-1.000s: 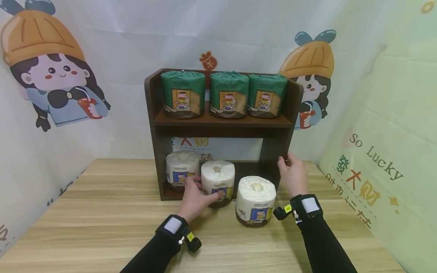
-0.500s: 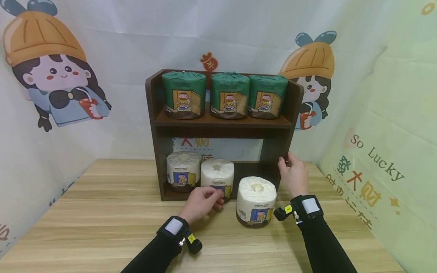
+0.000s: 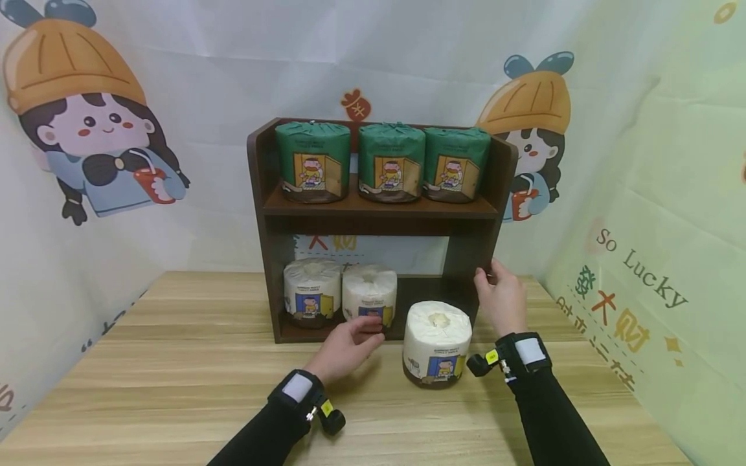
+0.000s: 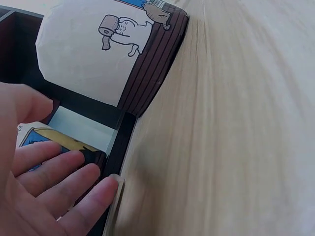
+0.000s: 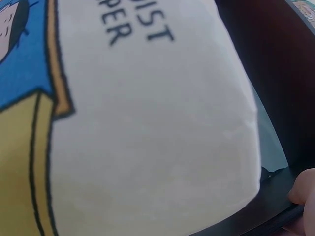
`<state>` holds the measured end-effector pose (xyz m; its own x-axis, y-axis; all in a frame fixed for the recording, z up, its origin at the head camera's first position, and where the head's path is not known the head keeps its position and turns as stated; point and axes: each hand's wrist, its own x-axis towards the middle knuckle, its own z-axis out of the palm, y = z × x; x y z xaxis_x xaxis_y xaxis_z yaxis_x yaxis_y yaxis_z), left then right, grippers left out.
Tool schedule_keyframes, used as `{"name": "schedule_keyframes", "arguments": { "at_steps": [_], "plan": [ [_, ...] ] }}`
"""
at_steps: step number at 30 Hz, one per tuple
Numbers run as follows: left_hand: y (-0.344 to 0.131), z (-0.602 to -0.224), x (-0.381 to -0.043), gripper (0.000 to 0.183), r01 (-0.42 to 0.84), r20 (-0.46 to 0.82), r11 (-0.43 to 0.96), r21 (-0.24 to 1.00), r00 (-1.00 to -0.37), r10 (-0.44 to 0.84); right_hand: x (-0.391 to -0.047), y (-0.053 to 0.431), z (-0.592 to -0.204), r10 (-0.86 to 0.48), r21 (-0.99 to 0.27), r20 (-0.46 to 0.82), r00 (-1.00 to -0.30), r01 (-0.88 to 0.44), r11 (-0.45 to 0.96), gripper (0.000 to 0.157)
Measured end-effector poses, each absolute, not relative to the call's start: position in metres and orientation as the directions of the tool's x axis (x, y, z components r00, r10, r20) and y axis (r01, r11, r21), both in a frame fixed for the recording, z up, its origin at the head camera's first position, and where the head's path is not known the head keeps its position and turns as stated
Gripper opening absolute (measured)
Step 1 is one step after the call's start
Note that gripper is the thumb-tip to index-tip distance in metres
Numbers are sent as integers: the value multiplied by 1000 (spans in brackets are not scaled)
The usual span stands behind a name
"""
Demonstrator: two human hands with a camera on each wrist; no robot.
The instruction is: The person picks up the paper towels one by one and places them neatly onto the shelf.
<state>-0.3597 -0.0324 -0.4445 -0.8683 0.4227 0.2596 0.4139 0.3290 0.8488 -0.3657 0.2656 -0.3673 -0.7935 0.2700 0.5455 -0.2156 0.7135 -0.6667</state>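
My left hand (image 3: 346, 349) is at the front of a white-wrapped toilet roll (image 3: 370, 294) in the lower compartment of a dark brown shelf (image 3: 379, 208). Its fingers are nearly straight, fingertips right at the roll's lower front, as the left wrist view also shows beside the hand (image 4: 54, 191). A second white toilet roll (image 3: 312, 291) sits to the left in the same compartment. My right hand (image 3: 504, 298) grips the front edge of the shelf's right side panel between thumb and fingers. A third white toilet roll (image 3: 437, 343) stands upright on the table before the shelf, between both hands.
On the upper shelf stand three green-wrapped toilet rolls, at the left (image 3: 313, 162), in the middle (image 3: 392, 162) and at the right (image 3: 457, 164). The wooden table (image 3: 175, 388) lies under everything. Printed cloth (image 3: 221, 77) hangs behind and at the sides.
The middle white roll has moved back into the lower compartment. My left hand has shifted from gripping its side to its front. The right hand stays in place.
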Motion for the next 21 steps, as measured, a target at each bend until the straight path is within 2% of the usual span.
{"name": "schedule_keyframes", "arguments": {
  "at_steps": [10, 21],
  "plan": [
    [-33, -443, -357, 63, 419, 248, 370, 829, -869, 429, -365, 265, -368, 270, -662, 554, -787, -220, 716, 26],
    [-33, -446, -359, 68, 424, 245, 377, 823, -865, 438, -364, 265, -366, 273, -676, 535, -800, -212, 705, 28]
  ]
}}
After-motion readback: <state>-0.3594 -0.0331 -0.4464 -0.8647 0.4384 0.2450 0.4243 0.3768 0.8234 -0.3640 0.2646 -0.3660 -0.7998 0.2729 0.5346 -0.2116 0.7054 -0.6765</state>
